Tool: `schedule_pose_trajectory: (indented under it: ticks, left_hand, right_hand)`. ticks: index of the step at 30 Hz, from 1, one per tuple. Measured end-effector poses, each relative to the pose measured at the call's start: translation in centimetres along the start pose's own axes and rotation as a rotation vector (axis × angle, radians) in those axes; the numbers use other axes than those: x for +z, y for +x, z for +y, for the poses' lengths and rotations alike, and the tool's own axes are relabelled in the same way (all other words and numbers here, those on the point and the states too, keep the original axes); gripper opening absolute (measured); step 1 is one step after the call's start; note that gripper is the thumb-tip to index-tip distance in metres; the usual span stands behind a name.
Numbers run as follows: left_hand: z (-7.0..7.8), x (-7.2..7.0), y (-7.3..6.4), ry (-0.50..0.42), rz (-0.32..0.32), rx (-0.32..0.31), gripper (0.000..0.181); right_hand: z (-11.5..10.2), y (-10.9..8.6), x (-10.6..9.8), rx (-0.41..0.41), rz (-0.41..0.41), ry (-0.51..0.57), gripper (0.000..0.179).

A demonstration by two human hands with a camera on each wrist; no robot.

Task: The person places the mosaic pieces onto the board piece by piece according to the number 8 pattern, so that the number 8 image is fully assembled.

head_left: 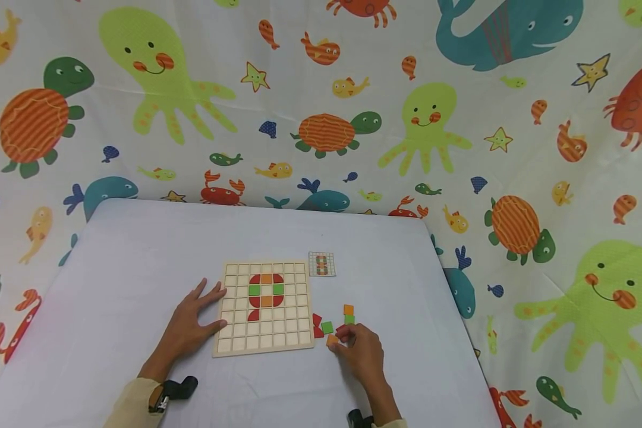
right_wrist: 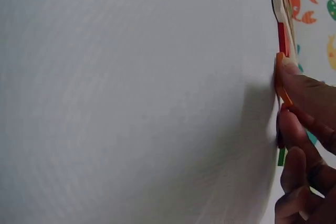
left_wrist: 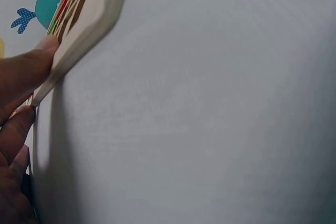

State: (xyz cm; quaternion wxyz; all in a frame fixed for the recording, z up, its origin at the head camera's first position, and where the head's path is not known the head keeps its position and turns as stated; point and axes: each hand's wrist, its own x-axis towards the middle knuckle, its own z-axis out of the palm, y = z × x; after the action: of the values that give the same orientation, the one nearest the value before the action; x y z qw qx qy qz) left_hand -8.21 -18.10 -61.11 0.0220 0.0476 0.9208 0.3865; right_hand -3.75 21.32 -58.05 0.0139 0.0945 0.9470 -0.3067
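Currently, a pale wooden grid board (head_left: 289,342) is touched along its left edge by the left hand (head_left: 189,321), whose fingers are spread wide, with thumb and forefinger well apart at the rim. By the right hand (head_left: 361,353), held narrow with curled fingers, a loose orange square (head_left: 332,340) is pinched between thumb and fingertip near the board's lower right corner; whether it is raised off the white cloth (head_left: 406,285) cannot be told. Just beside the board's right edge two loose red pieces (head_left: 318,333) are seen, and a loose green square (head_left: 327,327) is placed between them and the right hand. Past the fingertips, a second green square (head_left: 349,320) is met by a second orange square (head_left: 348,310) at its far side, while another red piece (head_left: 340,328) is partly covered by the fingers. On the board, a block three cells wide is formed: rounded red pieces (head_left: 255,279) are set at its four corners, orange tiles (head_left: 267,278) between them at top and bottom, and green tiles (head_left: 254,290) at either side of a bare middle cell. One further rounded red piece (head_left: 254,315) is fitted below the block's left column. A small printed card (head_left: 321,264), marked with a similar coloured pattern, is laid just beside the board's upper right corner.
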Motion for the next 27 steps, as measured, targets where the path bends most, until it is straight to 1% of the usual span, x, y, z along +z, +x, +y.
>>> schedule_pose_trajectory:
  ticks: [2, 8, 15, 19, 23, 25, 27]
  left_hand:
    - [0.0, 0.0, 0.0, -0.001, 0.002, 0.002, 0.079]
    - [0.0, -0.1, 0.0, -0.003, 0.005, 0.005, 0.080]
    - [0.1, -0.1, -0.1, -0.005, 0.006, 0.008, 0.079]
    - [0.1, 0.0, -0.2, -0.008, 0.020, 0.020, 0.078]
    - [0.0, 0.2, -0.2, -0.004, 0.021, 0.019, 0.077]
    - [0.0, 0.2, -0.2, -0.004, 0.020, 0.013, 0.077]
    - [-0.1, 0.1, -0.2, -0.006, 0.016, 0.007, 0.077]
  right_hand:
    - [-0.1, 0.0, 0.1, -0.010, -0.017, 0.033, 0.029]
    - [-0.4, 0.2, 0.4, -0.053, -0.072, 0.193, 0.026]
    - [-2.0, 0.4, 1.1, -0.129, -0.096, 0.367, 0.022]
    - [-3.2, 0.7, 1.8, -0.170, -0.098, 0.413, 0.021]
    - [-4.5, 1.1, 2.7, -0.223, -0.106, 0.430, 0.018]
    - [-5.2, 1.3, 3.1, -0.237, -0.115, 0.432, 0.016]
    - [-5.9, 1.5, 3.5, -0.227, -0.132, 0.433, 0.015]
